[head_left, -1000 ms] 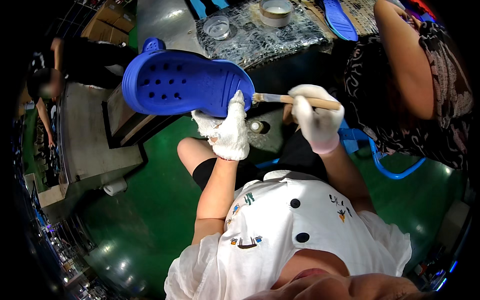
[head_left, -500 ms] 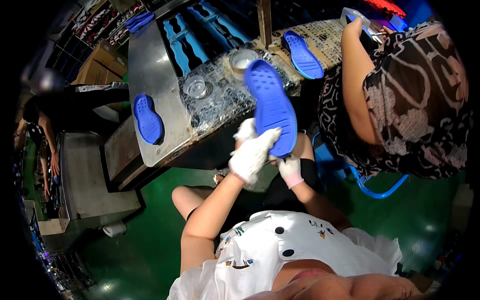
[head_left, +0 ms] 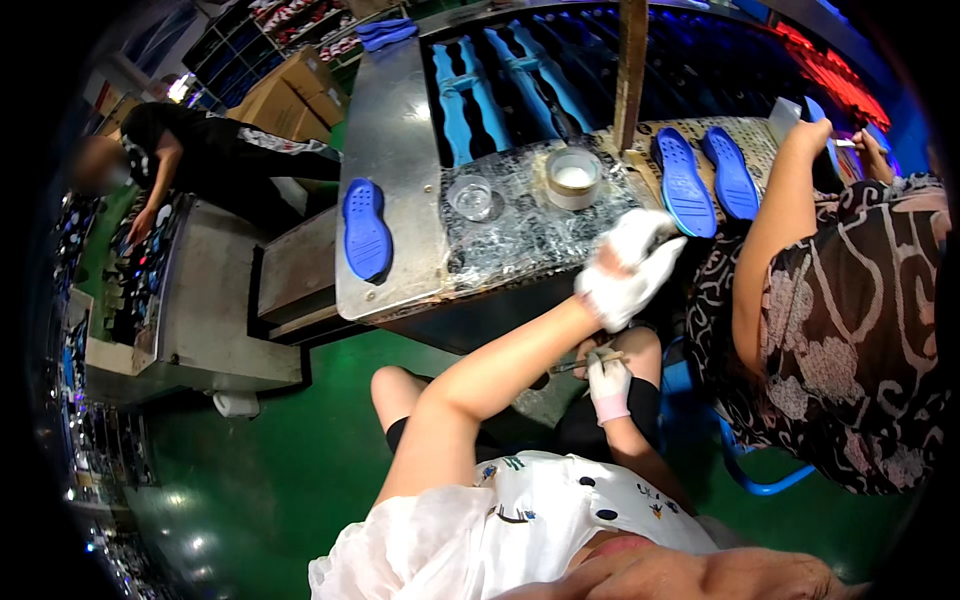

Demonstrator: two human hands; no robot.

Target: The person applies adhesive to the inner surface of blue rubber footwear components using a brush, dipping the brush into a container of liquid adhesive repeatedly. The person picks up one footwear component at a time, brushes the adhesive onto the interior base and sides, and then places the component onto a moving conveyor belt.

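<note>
My left hand (head_left: 630, 268), in a white glove, reaches over the front edge of the bench, fingers apart and slightly blurred, holding nothing. Just beyond its fingertips lies a blue shoe sole (head_left: 685, 185), with a second blue sole (head_left: 731, 172) to its right. Low over my lap, my right hand (head_left: 607, 382), in a white glove with a pink cuff, is closed around a thin brush (head_left: 580, 366). A third blue sole (head_left: 366, 230) rests on the metal bench top at the left.
On the plastic-covered bench (head_left: 515, 235) stand a clear cup (head_left: 471, 198) and a round tub of white stuff (head_left: 573, 178). Behind them, a dark conveyor carries light-blue holders (head_left: 465, 100). An upright post (head_left: 629, 75) rises nearby. A co-worker (head_left: 840, 320) sits close at right.
The sole that was in my left hand now lies on the bench beside the other one, and the hand has let go. The view has shifted left; the brush in my right hand has come into sight.
</note>
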